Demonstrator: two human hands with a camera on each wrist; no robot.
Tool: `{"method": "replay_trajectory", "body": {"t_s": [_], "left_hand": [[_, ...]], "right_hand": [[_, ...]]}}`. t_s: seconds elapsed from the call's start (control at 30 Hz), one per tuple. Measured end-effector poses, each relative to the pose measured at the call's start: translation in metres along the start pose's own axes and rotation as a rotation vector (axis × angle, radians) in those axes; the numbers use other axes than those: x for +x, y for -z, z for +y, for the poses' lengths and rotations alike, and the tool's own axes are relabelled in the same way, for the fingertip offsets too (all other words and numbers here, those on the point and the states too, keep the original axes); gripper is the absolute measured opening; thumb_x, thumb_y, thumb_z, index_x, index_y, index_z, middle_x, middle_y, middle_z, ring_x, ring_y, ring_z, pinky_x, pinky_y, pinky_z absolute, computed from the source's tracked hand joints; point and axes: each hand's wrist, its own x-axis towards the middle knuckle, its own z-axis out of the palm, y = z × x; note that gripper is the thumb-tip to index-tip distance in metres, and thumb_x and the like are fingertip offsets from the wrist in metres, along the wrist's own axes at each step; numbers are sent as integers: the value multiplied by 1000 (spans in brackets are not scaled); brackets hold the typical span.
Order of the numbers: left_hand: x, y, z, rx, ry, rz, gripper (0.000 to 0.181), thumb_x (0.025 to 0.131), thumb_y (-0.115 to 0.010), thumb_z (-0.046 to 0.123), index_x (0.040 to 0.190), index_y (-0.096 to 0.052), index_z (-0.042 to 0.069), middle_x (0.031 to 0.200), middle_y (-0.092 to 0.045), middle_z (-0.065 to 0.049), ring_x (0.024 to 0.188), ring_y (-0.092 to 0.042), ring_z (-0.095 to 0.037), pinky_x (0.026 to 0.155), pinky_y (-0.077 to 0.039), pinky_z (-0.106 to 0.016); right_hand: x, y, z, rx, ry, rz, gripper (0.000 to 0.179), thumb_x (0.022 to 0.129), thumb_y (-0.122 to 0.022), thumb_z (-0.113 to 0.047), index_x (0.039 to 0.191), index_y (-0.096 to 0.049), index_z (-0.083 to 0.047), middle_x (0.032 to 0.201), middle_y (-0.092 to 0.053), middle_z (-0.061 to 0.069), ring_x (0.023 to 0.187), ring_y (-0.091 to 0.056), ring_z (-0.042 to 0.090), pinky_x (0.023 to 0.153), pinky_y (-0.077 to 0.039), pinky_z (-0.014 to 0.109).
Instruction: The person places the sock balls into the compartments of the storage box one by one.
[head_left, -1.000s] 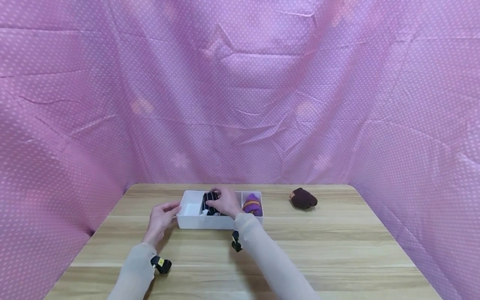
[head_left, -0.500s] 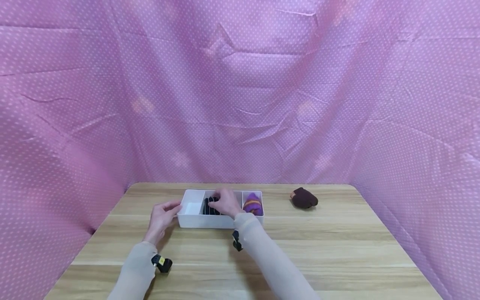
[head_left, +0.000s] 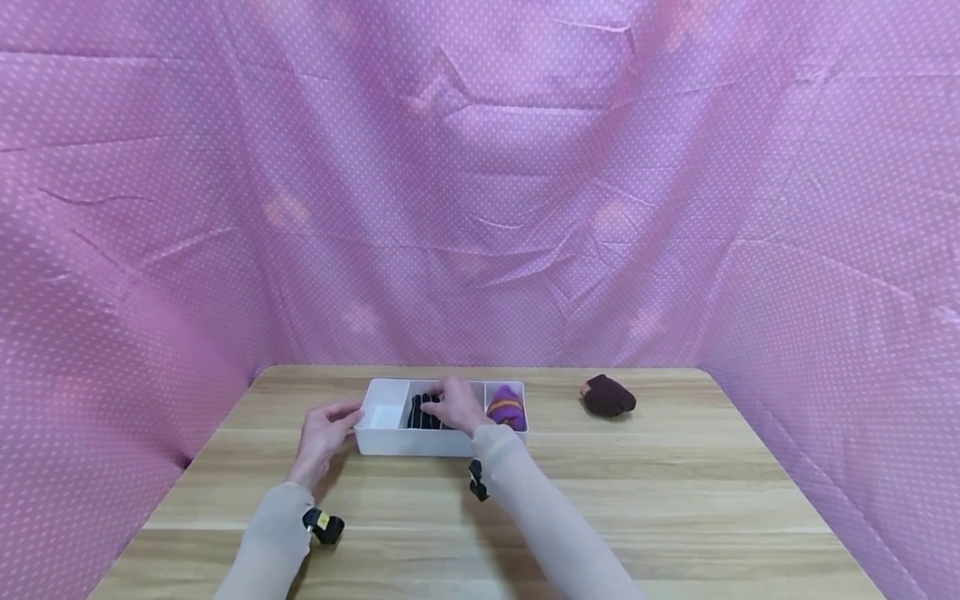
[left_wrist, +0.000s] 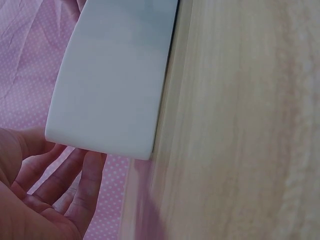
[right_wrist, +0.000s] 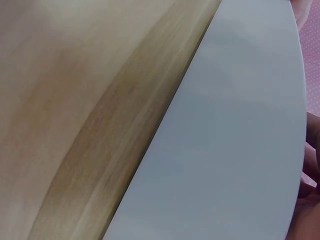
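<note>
A white divided box stands near the table's far edge in the head view. In its middle compartment sits a black sock bundle with thin white stripes. My right hand reaches over the front wall and holds this bundle between thumb and fingers, covering its right part. My left hand touches the box's left end; in the left wrist view its loosely bent fingers rest against the white end wall. A purple sock bundle with an orange stripe lies in the right compartment.
A dark brown fabric bundle with a tan patch lies on the wooden table, right of the box. The left compartment shows its white floor. Pink dotted cloth hangs behind and at both sides.
The black striped bundle has settled lower in the middle compartment, and the white bits at its front are out of sight. My right hand has shifted slightly right. The left hand stays put.
</note>
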Motion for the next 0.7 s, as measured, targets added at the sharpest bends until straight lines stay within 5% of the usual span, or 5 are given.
{"method": "replay_trajectory", "body": {"t_s": [0.3,0.7], "left_hand": [[-1,-1,0,17,8,17,37,95,-64,15,129,-60,1,133,-59,-23,102,-63,-18,89,-59,-35],[3,0,0,-8,0,-4,39,95,-64,14,130,-59,-1,134,-57,-24,94,-64,-11,88,-59,-34]], "right_hand": [[-2,1,-1,-9,9,20,29,90,-72,-16,118,-70,-9,117,-71,8,100,-64,20,88,-57,34],[-3,9,3,42,50,21,25,91,-69,-12,116,-71,-9,115,-72,6,103,-66,22,86,-58,30]]}}
